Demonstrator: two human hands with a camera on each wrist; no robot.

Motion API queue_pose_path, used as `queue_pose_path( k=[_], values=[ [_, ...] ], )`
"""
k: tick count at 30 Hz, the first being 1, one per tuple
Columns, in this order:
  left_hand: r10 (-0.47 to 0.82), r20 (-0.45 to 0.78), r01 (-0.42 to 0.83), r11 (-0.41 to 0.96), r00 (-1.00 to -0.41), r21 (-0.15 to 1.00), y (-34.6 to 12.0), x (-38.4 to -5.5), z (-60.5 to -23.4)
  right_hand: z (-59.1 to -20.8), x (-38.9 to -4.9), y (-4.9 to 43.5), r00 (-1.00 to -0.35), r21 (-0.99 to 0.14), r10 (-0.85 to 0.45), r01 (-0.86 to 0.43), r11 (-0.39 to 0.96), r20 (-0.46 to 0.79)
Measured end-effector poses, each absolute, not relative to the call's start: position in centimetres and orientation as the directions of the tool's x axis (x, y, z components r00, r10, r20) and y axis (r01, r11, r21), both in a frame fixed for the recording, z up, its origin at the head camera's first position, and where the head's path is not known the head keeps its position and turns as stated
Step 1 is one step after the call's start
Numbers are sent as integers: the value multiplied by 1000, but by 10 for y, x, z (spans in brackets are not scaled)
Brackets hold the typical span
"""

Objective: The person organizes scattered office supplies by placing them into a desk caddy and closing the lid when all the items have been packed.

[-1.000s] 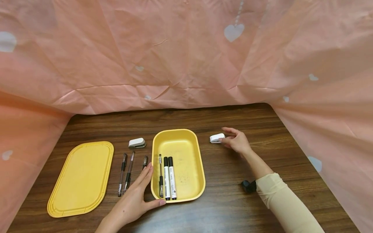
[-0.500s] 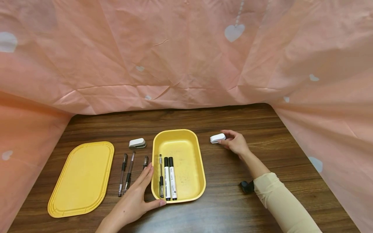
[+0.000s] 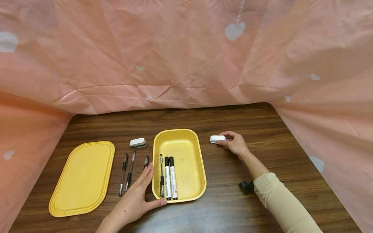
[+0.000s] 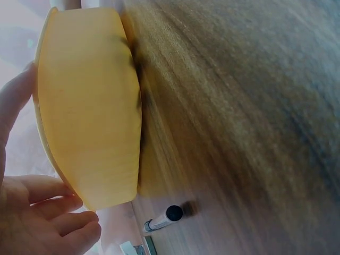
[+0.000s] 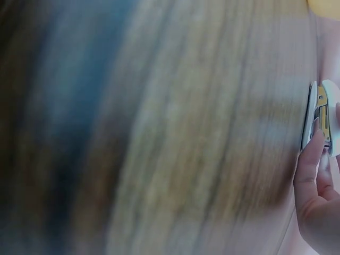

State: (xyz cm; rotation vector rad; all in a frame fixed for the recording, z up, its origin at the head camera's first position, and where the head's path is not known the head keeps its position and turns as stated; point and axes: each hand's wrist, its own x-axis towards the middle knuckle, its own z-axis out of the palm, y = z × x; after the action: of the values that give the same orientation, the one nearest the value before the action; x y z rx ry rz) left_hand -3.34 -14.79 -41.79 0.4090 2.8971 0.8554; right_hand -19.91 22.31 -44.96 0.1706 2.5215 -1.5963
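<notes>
My right hand (image 3: 236,144) pinches a small white stapler (image 3: 217,139) at its right end, to the right of the yellow box. The right wrist view shows the stapler (image 5: 321,114) side-on, the fingers at its lower end. With relaxed, nearly straight fingers, my left hand (image 3: 133,197) touches the yellow box (image 3: 202,171) at its near left corner, the thumb along the front rim. Inside the box, on its left side, lie a pen (image 3: 162,171) and two white markers with black caps (image 3: 172,176). The left wrist view shows the box wall (image 4: 87,106) against the fingers.
A yellow lid (image 3: 83,178) lies flat at the left. Between lid and box are several black-gripped pens (image 3: 123,174), one partly hidden by the left hand. A second white stapler (image 3: 138,142) stands behind them. A dark object (image 3: 247,187) sits beside the right sleeve.
The right-hand fingers have drawn closer together around the stapler, which has turned slightly to lie more level across the view. The left hand and box stay in place.
</notes>
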Motion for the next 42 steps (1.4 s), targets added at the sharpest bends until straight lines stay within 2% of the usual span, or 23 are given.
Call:
queue_pose_path(
  k=[6, 18, 30, 42],
  values=[
    [278, -12, 227, 809, -961, 542, -148, -33, -417, -449, -200, 221, -984, -886, 15, 164, 434, -175],
    [283, -25, 223, 805, -959, 550, -148, -34, -417, -448, -199, 219, -995, -795, 39, 97, 599, -92],
    [283, -22, 225, 805, -959, 549, -148, -33, -416, -418, -200, 207, -999, -811, -19, -44, 583, 41],
    [283, -28, 221, 802, -959, 555, -148, -33, -416, -377, -196, 191, -992, -845, -79, -123, 520, 96]
  ],
)
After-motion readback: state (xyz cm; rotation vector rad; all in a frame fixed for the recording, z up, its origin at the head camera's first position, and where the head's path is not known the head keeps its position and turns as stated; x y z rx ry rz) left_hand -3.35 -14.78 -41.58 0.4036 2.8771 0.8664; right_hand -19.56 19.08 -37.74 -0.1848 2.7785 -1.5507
